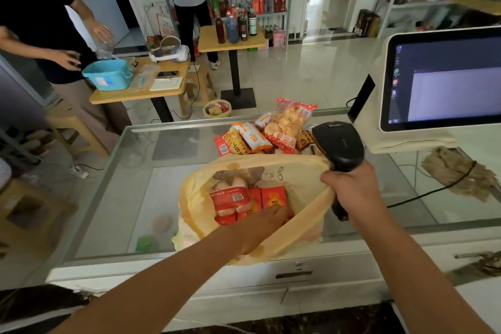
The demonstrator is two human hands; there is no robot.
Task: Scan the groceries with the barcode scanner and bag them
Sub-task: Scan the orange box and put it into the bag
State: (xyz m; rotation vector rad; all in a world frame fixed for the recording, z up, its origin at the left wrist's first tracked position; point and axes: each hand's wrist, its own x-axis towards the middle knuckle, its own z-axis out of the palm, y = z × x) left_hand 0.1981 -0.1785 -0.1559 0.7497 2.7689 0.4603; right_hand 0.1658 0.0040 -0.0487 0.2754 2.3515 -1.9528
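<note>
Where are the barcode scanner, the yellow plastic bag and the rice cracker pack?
barcode scanner [340, 144]: head view, top of its black head.
yellow plastic bag [303, 179]: head view, inner back wall.
rice cracker pack [287, 122]: head view, middle of the clear front.

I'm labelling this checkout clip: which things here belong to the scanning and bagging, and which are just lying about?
Job: barcode scanner, yellow bag, packets inside it, snack pile behind it.
Lying about: brown rag, blue tub, bottles.
</note>
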